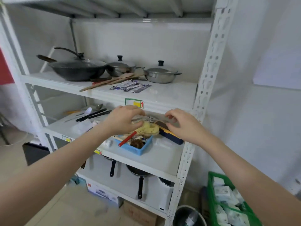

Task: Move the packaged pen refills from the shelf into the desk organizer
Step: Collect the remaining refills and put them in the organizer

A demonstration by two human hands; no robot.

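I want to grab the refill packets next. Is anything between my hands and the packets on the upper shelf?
Nothing visible blocks them. The refill packets lie near the shelf's front edge, with wooden spatulas just left. Both the left hand and right hand are one shelf lower.

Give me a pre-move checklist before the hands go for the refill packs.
1. Packaged pen refills located, on the upper shelf beside the wooden spatulas: ok.
2. Path to the refills free of pots: ok.
3. Left hand empty: cannot tell, its fingers curl over clutter.
4. Right hand empty: cannot tell.
5. Hands at the refills: not ok, both are over the lower shelf.
6. Desk organizer identified: cannot tell.
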